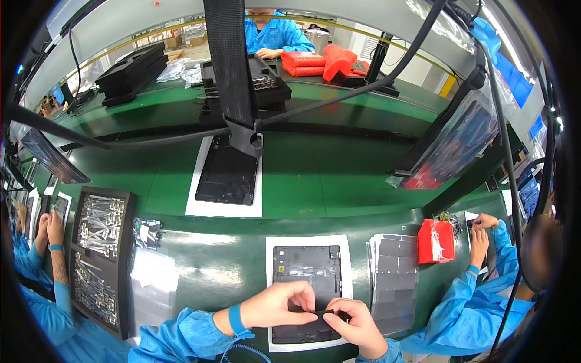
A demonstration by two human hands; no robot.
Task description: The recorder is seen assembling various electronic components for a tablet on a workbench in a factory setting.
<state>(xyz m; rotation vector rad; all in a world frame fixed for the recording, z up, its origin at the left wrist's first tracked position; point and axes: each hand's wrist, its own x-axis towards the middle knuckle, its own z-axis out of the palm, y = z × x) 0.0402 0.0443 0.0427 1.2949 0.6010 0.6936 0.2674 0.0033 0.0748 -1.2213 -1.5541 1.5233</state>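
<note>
A small dark strip (322, 313) is being held above a black panel (302, 261), over its 5 o'clock part, and is being reached from both sides. From 8 o'clock, the left hand (279, 307) is being brought in, its grip being closed on the strip's near end by thumb and bent finger. From 5 o'clock, the right hand (357, 325) is being brought in, its grip likewise being closed on the strip, thumb on top. The strip's exact shape is being partly hidden by the fingertips. Around the left wrist, a blue band (238, 320) is being worn, with a coiled cord hanging from it.

The panel is being carried by a white sheet (346, 266) on the green counter (209, 272). Taking the panel as the clock's centre, a second black panel (227, 172) is being kept at 11 o'clock, also on white. At 9 o'clock, clear bags (154, 275) are being passed by the eye first, then a black tray (129, 242) in which small metal parts (100, 224) are being stored. At 3 o'clock, a stack of dark sheets (393, 272) is being kept; at 2 o'clock, white pieces are being held by a red bin (426, 249), and beyond it work is being done by a co-worker's hands (479, 239).
</note>
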